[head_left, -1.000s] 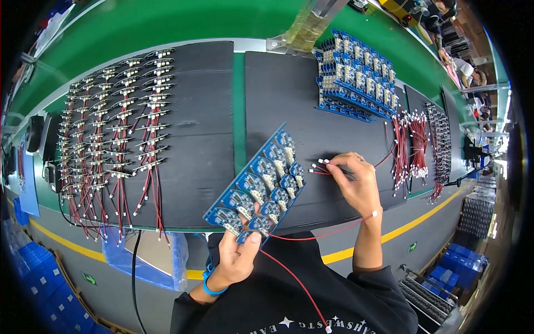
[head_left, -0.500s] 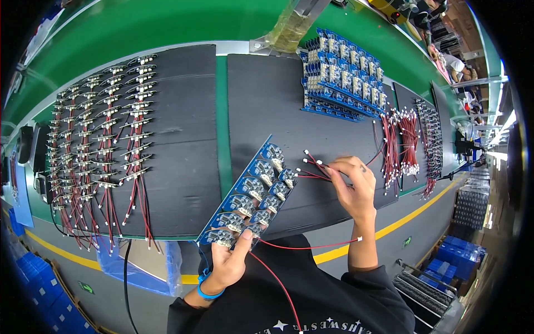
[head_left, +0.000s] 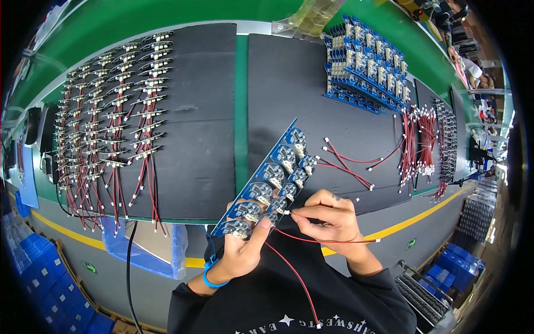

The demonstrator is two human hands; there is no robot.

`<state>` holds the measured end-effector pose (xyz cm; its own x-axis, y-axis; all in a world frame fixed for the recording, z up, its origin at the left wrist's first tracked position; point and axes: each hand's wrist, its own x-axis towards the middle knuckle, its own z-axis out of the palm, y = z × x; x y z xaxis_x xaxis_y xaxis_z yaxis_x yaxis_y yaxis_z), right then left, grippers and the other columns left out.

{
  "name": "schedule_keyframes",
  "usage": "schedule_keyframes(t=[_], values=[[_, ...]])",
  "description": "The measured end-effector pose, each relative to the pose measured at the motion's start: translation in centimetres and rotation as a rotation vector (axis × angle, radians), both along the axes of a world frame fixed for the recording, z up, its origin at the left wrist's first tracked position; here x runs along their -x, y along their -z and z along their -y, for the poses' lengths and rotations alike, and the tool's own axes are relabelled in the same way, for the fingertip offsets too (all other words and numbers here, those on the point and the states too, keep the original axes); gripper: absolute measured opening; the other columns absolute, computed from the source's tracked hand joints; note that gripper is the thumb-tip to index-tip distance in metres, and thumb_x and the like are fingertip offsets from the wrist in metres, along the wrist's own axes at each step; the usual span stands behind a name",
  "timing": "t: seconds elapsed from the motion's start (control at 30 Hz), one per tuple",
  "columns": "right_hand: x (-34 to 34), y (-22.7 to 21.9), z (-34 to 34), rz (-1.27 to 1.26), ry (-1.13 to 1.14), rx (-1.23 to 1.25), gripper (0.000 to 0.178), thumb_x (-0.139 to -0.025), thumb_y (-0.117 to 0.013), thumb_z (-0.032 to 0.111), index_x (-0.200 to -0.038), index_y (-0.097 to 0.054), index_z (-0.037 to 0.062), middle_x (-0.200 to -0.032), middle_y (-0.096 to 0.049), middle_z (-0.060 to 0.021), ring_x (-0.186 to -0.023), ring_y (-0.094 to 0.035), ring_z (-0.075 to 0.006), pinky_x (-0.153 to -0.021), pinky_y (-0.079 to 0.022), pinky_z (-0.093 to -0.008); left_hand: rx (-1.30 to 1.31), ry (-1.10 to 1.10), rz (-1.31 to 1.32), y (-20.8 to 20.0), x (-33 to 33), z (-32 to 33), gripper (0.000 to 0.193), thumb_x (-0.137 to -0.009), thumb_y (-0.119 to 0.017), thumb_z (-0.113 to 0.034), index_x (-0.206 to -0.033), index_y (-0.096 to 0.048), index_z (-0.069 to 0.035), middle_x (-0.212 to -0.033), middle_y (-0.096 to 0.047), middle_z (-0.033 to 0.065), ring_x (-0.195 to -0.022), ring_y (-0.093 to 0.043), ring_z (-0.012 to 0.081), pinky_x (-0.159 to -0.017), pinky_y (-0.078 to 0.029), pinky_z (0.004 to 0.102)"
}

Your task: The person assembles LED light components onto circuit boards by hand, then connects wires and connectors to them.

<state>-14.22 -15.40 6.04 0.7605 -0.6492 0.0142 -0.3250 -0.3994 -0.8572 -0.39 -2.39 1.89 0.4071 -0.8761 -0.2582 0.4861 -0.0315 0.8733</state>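
1. Head view: left hand (head_left: 240, 255) is gripping the near end of the blue circuit board strip (head_left: 271, 181), now pulled in over the desk (head_left: 289, 89) edge, closer than a second ago.
2. Right hand (head_left: 328, 217) is pinching a red wire (head_left: 325, 240), its white connector (head_left: 286, 212) now touching the strip; it looks like plugging in is starting.
3. Loose red wires (head_left: 347, 164) are lying just beyond; a stack of blue boards (head_left: 364, 64) is sitting far right.

Left hand (head_left: 240, 251) hides circuit board (head_left: 271, 179) near end.
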Motion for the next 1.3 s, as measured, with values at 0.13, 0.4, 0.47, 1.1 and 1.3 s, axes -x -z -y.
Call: schedule_keyframes(t=[0.13,0.4,0.47,1.1,1.3], values=[[-0.2,0.1,-0.4,-0.017,0.018,0.099,0.019,-0.066,-0.075,-0.003,-0.083,-0.071,0.0022,-0.07,-0.055,-0.0027,-0.053,-0.051,-0.0115,-0.046,-0.037,-0.0238,0.002,0.058,0.032,-0.1,-0.2,0.0,0.029,-0.089,-0.052,0.002,-0.115,-0.039,0.004,-0.11,-0.054,0.0128,-0.097,-0.052,0.0128,-0.085,-0.041,0.0256],[-0.6,0.3,-0.6,-0.025,-0.011,0.298,0.02,-0.062,-0.076,-0.001,-0.081,-0.071,0.0047,-0.069,-0.052,-0.0008,-0.052,-0.05,-0.0116,-0.044,-0.037,-0.0249,0.019,0.064,0.114,-1.0,0.0,0.1,0.031,-0.09,-0.051,0.002,-0.118,-0.036,0.005,-0.113,-0.053,0.0132,-0.101,-0.051,0.013,-0.089,-0.039,0.0256],[-0.7,0.3,-0.6,-0.006,-0.008,0.304,0.02,-0.062,-0.076,-0.001,-0.08,-0.07,0.0049,-0.068,-0.052,-0.0009,-0.052,-0.05,-0.0124,-0.044,-0.038,-0.0256,0.005,0.074,0.092,-1.1,0.0,0.3,0.031,-0.091,-0.05,0.001,-0.118,-0.035,0.005,-0.114,-0.052,0.0127,-0.1,-0.05,0.0123,-0.088,-0.039,0.0247],[-1.3,-1.8,-1.3,-0.22,-0.191,0.514,0.024,-0.062,-0.072,0.001,-0.083,-0.063,0.0026,-0.076,-0.05,-0.0021,-0.053,-0.054,-0.0155,-0.042,-0.04,-0.0294,-0.008,0.099,0.383,-2.0,-0.3,1.1,0.03,-0.089,-0.049,0.003,-0.117,-0.051,0.012,-0.099,-0.064,0.0171,-0.079,-0.058,0.014,-0.072,-0.046,0.0254],[-1.3,-2.2,-0.8,-0.251,-0.286,0.585,0.027,-0.062,-0.073,0.003,-0.086,-0.062,0.0012,-0.077,-0.05,-0.0014,-0.053,-0.052,-0.0138,-0.041,-0.039,-0.0278,-0.013,0.05,0.383,-0.9,0.2,0.2,0.029,-0.089,-0.053,0.001,-0.115,-0.052,0.012,-0.093,-0.065,0.0156,-0.078,-0.058,0.0138,-0.069,-0.046,0.0255]])
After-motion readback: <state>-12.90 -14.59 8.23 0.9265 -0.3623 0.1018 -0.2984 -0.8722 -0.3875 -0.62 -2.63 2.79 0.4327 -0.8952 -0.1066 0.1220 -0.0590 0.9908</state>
